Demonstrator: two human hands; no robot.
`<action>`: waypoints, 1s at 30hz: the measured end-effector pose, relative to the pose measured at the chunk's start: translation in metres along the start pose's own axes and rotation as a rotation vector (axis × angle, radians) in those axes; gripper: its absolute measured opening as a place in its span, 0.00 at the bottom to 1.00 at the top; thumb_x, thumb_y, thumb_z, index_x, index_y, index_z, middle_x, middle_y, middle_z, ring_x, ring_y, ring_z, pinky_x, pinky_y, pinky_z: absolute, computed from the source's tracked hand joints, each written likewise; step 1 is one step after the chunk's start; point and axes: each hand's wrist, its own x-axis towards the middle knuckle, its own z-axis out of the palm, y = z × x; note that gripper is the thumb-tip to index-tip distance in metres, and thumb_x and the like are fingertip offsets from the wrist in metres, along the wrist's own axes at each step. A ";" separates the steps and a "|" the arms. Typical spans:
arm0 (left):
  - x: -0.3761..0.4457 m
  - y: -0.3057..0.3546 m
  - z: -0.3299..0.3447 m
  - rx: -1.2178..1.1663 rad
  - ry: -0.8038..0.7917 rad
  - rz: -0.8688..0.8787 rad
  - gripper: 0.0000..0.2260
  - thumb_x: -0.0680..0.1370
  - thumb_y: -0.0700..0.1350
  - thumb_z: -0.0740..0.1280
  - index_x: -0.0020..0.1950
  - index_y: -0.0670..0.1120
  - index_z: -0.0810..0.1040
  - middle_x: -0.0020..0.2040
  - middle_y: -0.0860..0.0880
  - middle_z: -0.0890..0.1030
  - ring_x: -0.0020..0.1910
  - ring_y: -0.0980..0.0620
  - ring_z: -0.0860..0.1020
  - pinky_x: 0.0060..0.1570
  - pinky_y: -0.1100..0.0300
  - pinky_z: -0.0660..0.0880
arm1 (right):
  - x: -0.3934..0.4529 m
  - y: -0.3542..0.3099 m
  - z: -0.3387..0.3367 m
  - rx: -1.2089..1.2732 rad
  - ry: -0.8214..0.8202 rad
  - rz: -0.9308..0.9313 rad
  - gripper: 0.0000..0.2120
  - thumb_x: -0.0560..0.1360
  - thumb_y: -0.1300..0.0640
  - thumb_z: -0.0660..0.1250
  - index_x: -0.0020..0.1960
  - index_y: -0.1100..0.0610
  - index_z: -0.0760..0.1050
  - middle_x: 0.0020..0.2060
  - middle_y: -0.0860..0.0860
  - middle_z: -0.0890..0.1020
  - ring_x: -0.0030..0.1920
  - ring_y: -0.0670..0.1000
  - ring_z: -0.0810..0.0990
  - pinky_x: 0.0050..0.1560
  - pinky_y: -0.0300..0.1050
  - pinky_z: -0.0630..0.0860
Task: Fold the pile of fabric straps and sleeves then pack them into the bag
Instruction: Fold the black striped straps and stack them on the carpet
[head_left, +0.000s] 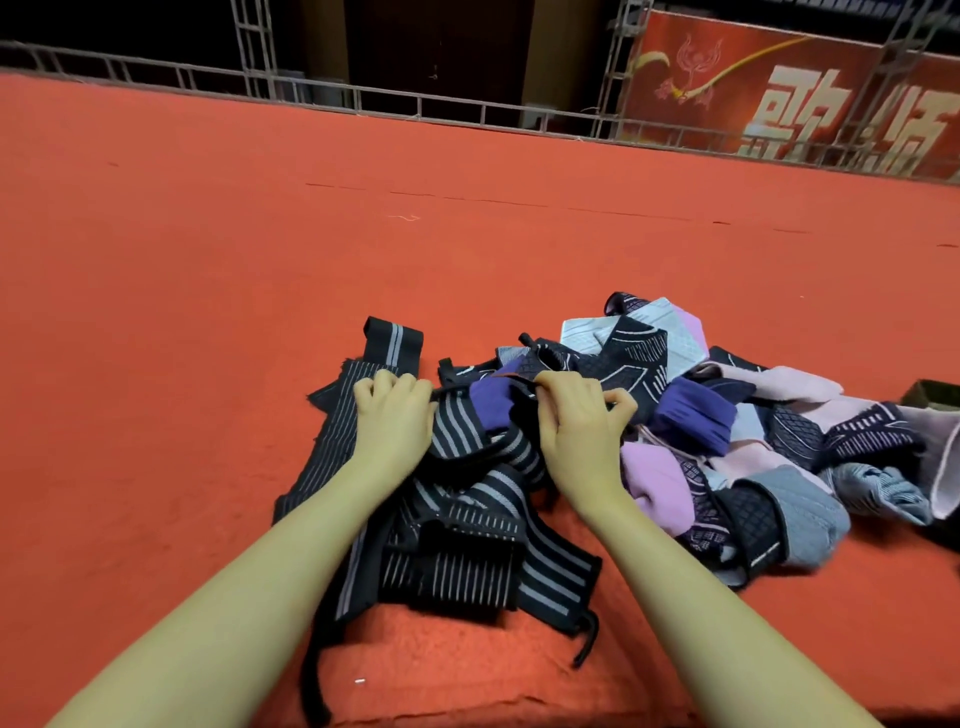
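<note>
The left hand (392, 415) lay knuckles-up with its fingers curled down onto a black strap with thin grey stripes (332, 447), apparently pinning it to the red carpet (208, 291) so it would not slide; whether the fingers actually closed round the fabric could not be told. Just beside it at three o'clock, the right hand (579, 415) pinched the dark edge of a patterned piece (524, 375) between thumb and forefinger, the other fingers loosely curled, probably to lift that piece free of the tangle. Between and below the two hands, toward six o'clock, sat a heap of broad black straps with grey bands (483, 545), overlapping and unfolded, one thin black cord (587, 644) trailing off its corner. At twelve o'clock from the left hand a single black band with grey centre lines (392, 340) lay flat and apart, perhaps set aside as done. Out at three o'clock from the right hand spread the pile of sleeves (753, 441) in pink, purple, grey and dark quilted fabric, still jumbled, so the folding looked barely started. At the far right edge a dark olive object (932, 395) showed only partly; it may have been the bag, though that was not clear.
</note>
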 end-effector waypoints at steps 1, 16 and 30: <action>0.002 -0.001 -0.002 0.037 0.062 0.052 0.07 0.70 0.40 0.75 0.40 0.41 0.79 0.35 0.46 0.78 0.40 0.41 0.75 0.46 0.49 0.64 | 0.002 0.000 0.001 -0.040 0.002 -0.021 0.10 0.77 0.57 0.57 0.48 0.54 0.77 0.41 0.45 0.79 0.40 0.51 0.75 0.48 0.48 0.57; 0.004 0.016 -0.042 0.261 0.213 0.080 0.15 0.54 0.32 0.76 0.35 0.42 0.77 0.31 0.46 0.75 0.33 0.43 0.74 0.40 0.53 0.56 | 0.004 0.022 -0.020 -0.231 -0.071 -0.113 0.15 0.75 0.50 0.57 0.40 0.52 0.80 0.33 0.47 0.79 0.34 0.54 0.77 0.43 0.48 0.56; 0.065 0.050 -0.069 0.175 0.633 0.109 0.09 0.76 0.46 0.57 0.44 0.43 0.74 0.40 0.45 0.75 0.40 0.42 0.74 0.45 0.50 0.60 | 0.116 0.044 -0.063 -0.091 0.375 0.152 0.11 0.75 0.58 0.58 0.52 0.55 0.77 0.40 0.51 0.78 0.42 0.52 0.70 0.46 0.48 0.55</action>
